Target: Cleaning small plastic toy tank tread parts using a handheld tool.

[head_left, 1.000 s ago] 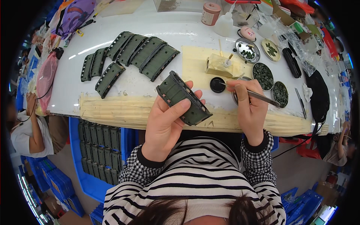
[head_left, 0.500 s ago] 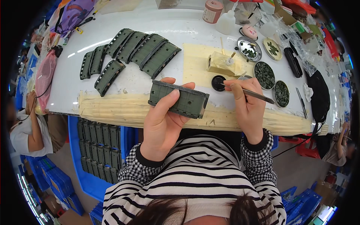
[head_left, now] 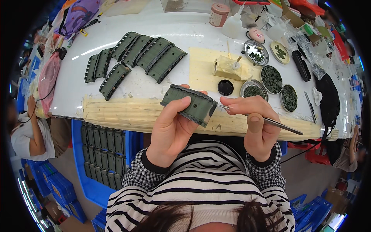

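Note:
My left hand [head_left: 170, 127] grips a dark green rectangular model part [head_left: 189, 104] with small holes, held level above the table's near edge. My right hand [head_left: 257, 125] pinches a thin metal tool [head_left: 270, 123] like tweezers, its tip touching the right end of the green part. Both hands are close together in front of my striped top.
Several more green parts [head_left: 139, 58] lie on the white table [head_left: 116, 89] at the left. Round metal dishes of small dark pieces [head_left: 272, 79], a black cap [head_left: 225, 87] and a foam block [head_left: 226, 67] stand at the right. A blue crate [head_left: 102, 150] of green parts sits below. Another person's arm [head_left: 34, 127] is far left.
My left hand has turned the green part and brought it nearer to my body. My right hand moved the tool's tip from the dishes to the part's right end.

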`<action>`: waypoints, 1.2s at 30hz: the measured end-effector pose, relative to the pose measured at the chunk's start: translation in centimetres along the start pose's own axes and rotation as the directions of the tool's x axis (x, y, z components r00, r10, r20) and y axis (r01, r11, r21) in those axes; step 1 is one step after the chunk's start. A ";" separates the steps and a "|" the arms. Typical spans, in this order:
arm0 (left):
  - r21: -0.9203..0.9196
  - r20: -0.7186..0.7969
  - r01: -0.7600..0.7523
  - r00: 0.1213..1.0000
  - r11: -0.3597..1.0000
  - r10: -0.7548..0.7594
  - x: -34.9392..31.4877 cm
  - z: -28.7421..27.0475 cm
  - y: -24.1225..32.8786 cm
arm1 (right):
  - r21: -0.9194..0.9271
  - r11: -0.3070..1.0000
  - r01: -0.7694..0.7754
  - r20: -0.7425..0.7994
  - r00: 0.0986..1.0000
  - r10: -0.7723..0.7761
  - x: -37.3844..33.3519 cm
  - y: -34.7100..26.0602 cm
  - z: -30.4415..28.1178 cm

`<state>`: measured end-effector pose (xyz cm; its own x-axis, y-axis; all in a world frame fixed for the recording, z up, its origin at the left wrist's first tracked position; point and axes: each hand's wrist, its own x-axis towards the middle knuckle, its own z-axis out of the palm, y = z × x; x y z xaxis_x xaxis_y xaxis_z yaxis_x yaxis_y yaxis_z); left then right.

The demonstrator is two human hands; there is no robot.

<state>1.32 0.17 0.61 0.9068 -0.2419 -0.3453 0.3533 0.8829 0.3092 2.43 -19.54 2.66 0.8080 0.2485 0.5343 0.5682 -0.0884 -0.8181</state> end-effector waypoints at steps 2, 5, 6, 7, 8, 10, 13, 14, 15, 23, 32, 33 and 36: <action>0.003 0.005 -0.004 1.000 1.000 0.004 0.0 0.1 0.0 | 0.009 1.000 -0.016 0.014 1.000 0.016 0.0 0.0 0.0; 0.008 0.009 -0.004 1.000 1.000 0.003 0.0 0.1 -0.1 | -0.001 1.000 -0.026 0.023 0.999 0.026 -0.1 -0.1 0.0; 0.010 0.010 -0.002 1.000 1.000 0.002 0.0 0.1 -0.1 | -0.007 1.000 -0.026 0.024 0.999 0.026 -0.1 -0.1 0.0; 0.009 0.012 -0.002 1.000 1.000 0.002 0.0 0.0 -0.1 | -0.011 1.000 -0.023 0.026 0.999 0.023 -0.1 -0.1 0.0; 0.009 0.014 -0.001 1.000 1.000 0.001 0.0 0.0 -0.1 | -0.014 1.000 -0.020 0.027 0.999 0.020 -0.1 0.0 0.0; 0.007 0.012 -0.002 1.000 1.000 0.002 0.0 0.0 -0.1 | -0.020 1.000 -0.017 0.030 0.999 0.018 -0.1 0.1 0.0; 0.004 0.010 0.000 1.000 1.000 0.000 0.0 0.0 -0.1 | -0.026 0.999 -0.022 0.033 0.999 0.023 0.0 0.1 0.1; 0.006 0.017 0.004 1.000 1.000 -0.004 0.0 -0.1 -0.1 | -0.024 0.999 -0.024 0.033 0.999 0.025 0.0 0.0 0.1; 0.009 0.025 0.007 1.000 1.000 -0.007 0.1 -0.2 -0.1 | -0.022 0.999 -0.026 0.034 0.999 0.027 0.0 0.0 0.2; 0.000 0.026 0.016 1.000 1.000 -0.016 0.1 -0.5 -0.1 | -0.096 0.995 0.023 0.083 0.996 -0.015 0.2 0.0 -0.1; 0.005 0.048 -0.001 0.999 1.000 0.000 -0.2 -0.7 -0.3 | -0.144 0.986 0.080 0.067 0.995 -0.071 -0.1 -0.6 0.4; 0.003 0.064 0.000 0.998 1.000 0.000 -0.2 -0.7 -0.3 | -0.137 0.987 0.080 0.049 0.996 -0.074 -0.3 -0.6 0.6; 0.013 0.101 -0.007 0.995 1.000 0.005 -0.1 -1.0 -0.4 | -0.139 0.981 0.134 0.044 0.991 -0.129 -0.7 -0.4 0.7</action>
<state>0.86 0.22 -0.42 0.9272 -0.2768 -0.2523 0.3504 0.8792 0.3230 1.51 -19.00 2.44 0.7201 0.2997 0.6258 0.6875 -0.1871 -0.7016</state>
